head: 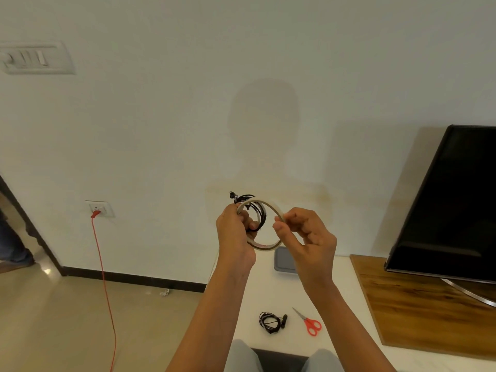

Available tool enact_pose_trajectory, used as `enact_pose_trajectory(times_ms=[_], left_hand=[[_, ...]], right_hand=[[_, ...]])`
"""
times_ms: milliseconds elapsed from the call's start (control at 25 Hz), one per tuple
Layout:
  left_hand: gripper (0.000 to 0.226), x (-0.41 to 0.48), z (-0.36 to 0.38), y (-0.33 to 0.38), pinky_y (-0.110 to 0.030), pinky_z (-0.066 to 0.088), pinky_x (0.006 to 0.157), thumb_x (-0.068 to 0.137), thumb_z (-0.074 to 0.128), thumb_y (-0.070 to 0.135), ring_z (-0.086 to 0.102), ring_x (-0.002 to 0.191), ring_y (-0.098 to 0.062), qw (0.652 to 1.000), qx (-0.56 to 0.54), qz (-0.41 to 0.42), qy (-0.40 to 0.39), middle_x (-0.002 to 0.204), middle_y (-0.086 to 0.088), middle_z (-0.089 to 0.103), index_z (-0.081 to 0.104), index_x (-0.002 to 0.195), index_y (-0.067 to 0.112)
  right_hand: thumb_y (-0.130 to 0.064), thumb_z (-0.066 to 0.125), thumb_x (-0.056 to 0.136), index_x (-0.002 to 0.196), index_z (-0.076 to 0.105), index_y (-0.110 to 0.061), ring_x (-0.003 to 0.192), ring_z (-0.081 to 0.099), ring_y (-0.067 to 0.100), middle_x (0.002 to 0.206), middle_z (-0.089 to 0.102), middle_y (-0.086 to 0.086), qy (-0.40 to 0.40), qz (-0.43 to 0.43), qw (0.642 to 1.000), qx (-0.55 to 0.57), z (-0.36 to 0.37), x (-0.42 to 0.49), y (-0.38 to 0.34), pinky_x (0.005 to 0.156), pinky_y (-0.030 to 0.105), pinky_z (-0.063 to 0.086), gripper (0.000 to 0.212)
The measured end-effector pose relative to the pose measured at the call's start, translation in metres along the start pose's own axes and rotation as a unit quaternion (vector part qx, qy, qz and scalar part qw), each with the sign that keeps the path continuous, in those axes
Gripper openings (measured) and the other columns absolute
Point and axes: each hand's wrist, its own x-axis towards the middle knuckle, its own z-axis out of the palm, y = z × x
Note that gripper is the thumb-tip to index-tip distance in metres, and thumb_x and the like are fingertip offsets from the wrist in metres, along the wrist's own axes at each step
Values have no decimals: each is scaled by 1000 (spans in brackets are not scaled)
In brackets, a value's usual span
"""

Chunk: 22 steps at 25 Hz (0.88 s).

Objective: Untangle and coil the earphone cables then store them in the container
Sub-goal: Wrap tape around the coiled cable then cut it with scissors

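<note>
Raised in front of me, my left hand (234,232) grips a coiled black earphone cable (251,204) together with one side of a thin beige tape roll (264,204). My right hand (304,232) pinches the tape roll's right edge between thumb and forefinger. A second black earphone cable (269,322) lies coiled on the white table (346,312) below. A grey container (283,260) sits on the table by the wall, partly hidden behind my right wrist.
Red-handled scissors (308,322) lie right of the coiled cable. A black TV (451,202) stands on a wooden board (418,299) at right. A red cord (104,285) hangs from a wall socket (99,208) at left. A person's leg (10,237) shows in the doorway.
</note>
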Motion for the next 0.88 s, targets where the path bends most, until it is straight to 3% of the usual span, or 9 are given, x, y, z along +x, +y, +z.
enact_pose_trajectory(times_ms=[160, 240, 320, 400, 560, 720, 880], left_hand=[[27, -2, 3, -5, -24, 39, 51, 95, 38, 8, 37, 38, -11, 998, -42, -36, -36, 45, 5, 38, 49, 71, 12], [27, 0, 1, -7, -25, 43, 55, 95, 38, 7, 41, 42, -11, 997, 9, -17, -76, 48, 3, 41, 49, 71, 11], [27, 3, -4, -7, -25, 48, 59, 96, 38, 8, 50, 47, -12, 983, 131, 59, -114, 55, -2, 50, 51, 72, 8], [29, 6, -4, -5, -26, 52, 61, 97, 37, 10, 54, 52, -12, 954, 225, 129, -149, 59, -4, 56, 51, 72, 7], [30, 2, 6, -5, -34, 44, 62, 96, 40, 13, 41, 51, -10, 910, 326, 167, -193, 54, 4, 45, 48, 67, 12], [29, -5, 11, -14, -31, 40, 58, 97, 40, 14, 36, 52, -12, 946, 245, 132, -165, 51, 4, 37, 47, 70, 11], [28, -6, 15, -20, -29, 40, 56, 97, 40, 12, 34, 50, -13, 975, 163, 91, -116, 48, 4, 36, 48, 70, 11]], right_hand=[[-12, 74, 80, 100, 65, 0, 81, 68, 9, 96, 65, -30, -12, -16, 999, -49, -2, -1, -1, 73, 26, 57, 25], [-15, 71, 82, 97, 65, 1, 72, 68, 11, 92, 61, -35, 3, -16, 998, -68, -6, 1, 1, 64, 34, 58, 23], [-21, 65, 83, 92, 64, -6, 64, 66, 14, 81, 64, -25, 10, -28, 997, -69, -13, 4, 3, 58, 37, 56, 18], [-19, 63, 83, 92, 60, -18, 61, 64, 13, 71, 65, -11, -22, -48, 995, -89, -19, 9, 4, 58, 31, 55, 9], [-7, 64, 83, 93, 55, -25, 58, 57, 17, 61, 62, 3, -78, -44, 990, -106, -24, 15, 4, 57, 20, 49, 23], [-10, 66, 83, 91, 55, -27, 57, 56, 15, 63, 59, -2, -81, -30, 992, -94, -29, 16, 0, 56, 20, 47, 22], [-24, 64, 84, 89, 56, -33, 57, 62, 19, 63, 64, 3, -63, -15, 995, -70, -31, 14, -4, 57, 37, 55, 13]])
